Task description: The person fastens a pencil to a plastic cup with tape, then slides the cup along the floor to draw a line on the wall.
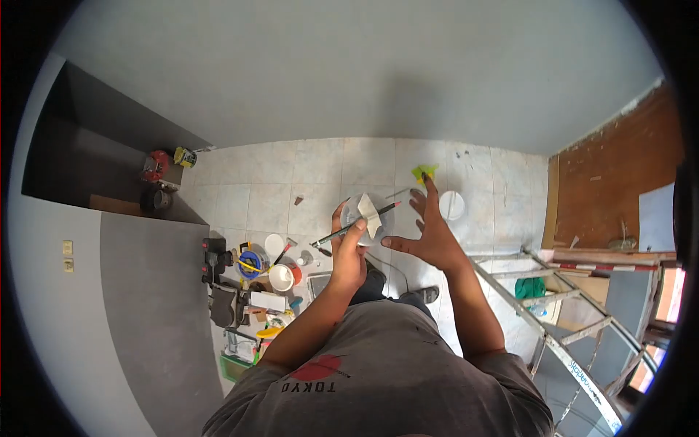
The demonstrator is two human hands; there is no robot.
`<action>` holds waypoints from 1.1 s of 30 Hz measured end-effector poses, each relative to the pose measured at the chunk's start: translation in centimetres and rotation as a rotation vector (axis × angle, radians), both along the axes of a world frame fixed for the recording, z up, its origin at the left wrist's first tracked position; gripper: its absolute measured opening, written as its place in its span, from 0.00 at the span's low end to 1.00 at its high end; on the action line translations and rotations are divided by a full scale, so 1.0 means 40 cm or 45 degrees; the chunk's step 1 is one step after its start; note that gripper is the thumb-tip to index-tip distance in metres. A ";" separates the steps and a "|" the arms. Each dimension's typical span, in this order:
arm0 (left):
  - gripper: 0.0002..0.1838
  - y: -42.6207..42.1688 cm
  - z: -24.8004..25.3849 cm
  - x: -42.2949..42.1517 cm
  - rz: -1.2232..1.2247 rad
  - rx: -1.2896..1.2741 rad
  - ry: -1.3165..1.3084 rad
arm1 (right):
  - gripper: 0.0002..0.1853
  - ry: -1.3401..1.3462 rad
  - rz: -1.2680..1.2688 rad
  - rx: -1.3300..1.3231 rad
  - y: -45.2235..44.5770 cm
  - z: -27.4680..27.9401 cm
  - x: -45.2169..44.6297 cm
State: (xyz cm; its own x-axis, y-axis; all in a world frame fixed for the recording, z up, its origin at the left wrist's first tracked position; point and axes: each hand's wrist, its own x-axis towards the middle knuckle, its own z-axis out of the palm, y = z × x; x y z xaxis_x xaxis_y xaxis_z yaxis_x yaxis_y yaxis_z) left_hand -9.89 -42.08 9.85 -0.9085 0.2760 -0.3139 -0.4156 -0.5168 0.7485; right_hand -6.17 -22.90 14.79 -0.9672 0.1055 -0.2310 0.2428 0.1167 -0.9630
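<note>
My left hand point(351, 251) holds a round, clear-looking container point(355, 211) with its fingers round the left side. Its thumb presses a dark pencil point(338, 234) and a piece of pale paper or tape point(369, 211) over the container's top. The pencil lies slanted, with a reddish end up at the right. To the right, my right hand point(429, 237) is raised with its fingers spread and nothing in it. A yellow-green scrap point(423, 172) appears at the tip of its index finger; whether they touch is unclear.
A metal ladder point(564, 353) stands at the right by a brown board point(611, 175). Tools, a white bucket point(281, 277) and a blue tub point(250, 265) crowd the floor at lower left. A white round lid point(452, 206) lies on the tiles near the grey wall point(349, 73).
</note>
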 end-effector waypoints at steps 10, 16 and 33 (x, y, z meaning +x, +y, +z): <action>0.44 -0.218 -0.009 -0.265 0.389 0.049 -0.020 | 0.51 -0.105 -0.152 -0.687 -0.432 -0.079 -0.328; 0.66 -0.434 -0.142 -0.432 0.007 -0.289 0.668 | 0.40 -0.001 0.058 -0.711 -0.501 -0.111 -0.582; 0.34 -0.946 -0.207 -1.174 0.319 -0.528 -0.374 | 0.44 -0.270 0.991 -0.423 -0.925 -0.419 -1.497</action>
